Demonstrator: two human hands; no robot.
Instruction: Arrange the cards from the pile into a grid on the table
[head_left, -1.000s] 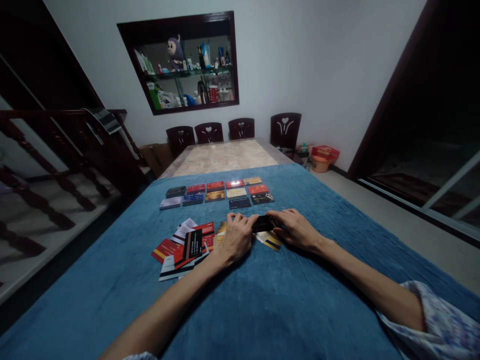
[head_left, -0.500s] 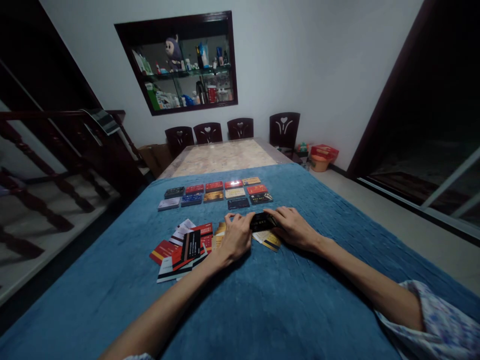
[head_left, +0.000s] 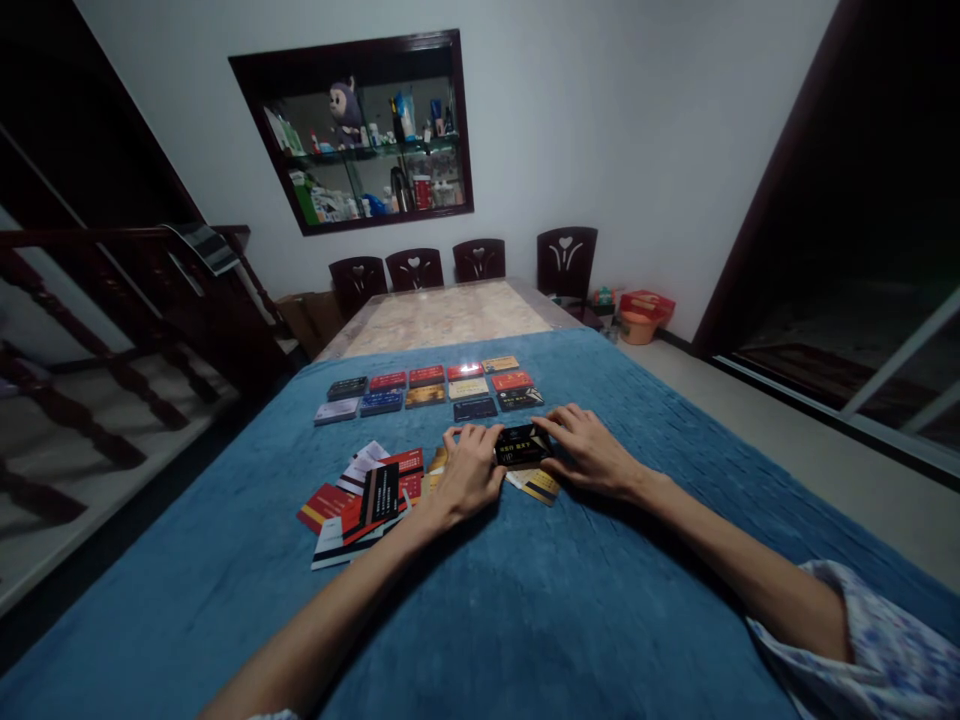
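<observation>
Between my two hands is a black card (head_left: 521, 446) with gold lettering that reads VIP; whether it is one card or several stacked cannot be told. My left hand (head_left: 474, 468) grips its left end, and my right hand (head_left: 583, 447) pinches the right end. Beneath it, gold and white cards (head_left: 538, 485) lie partly covered. Left of my left hand spreads a loose heap of red, white and black cards (head_left: 381, 495); my forearm hides some. Beyond my hands, neat stacks of cards stand in rows, among them a dark blue stack (head_left: 475, 409) and a black stack (head_left: 520, 399).
A blue cloth (head_left: 480, 620) covers the near part of the table, with the bare marble-like top (head_left: 450, 312) behind it. Dark chairs (head_left: 415, 268) line the far end. A wooden railing (head_left: 97, 330) runs on the left; an orange bucket (head_left: 637, 328) stands on the floor at right.
The black card has tilted so its lettered face shows more clearly. My fingers have shifted slightly along its ends. The heap and the stacks are unchanged.
</observation>
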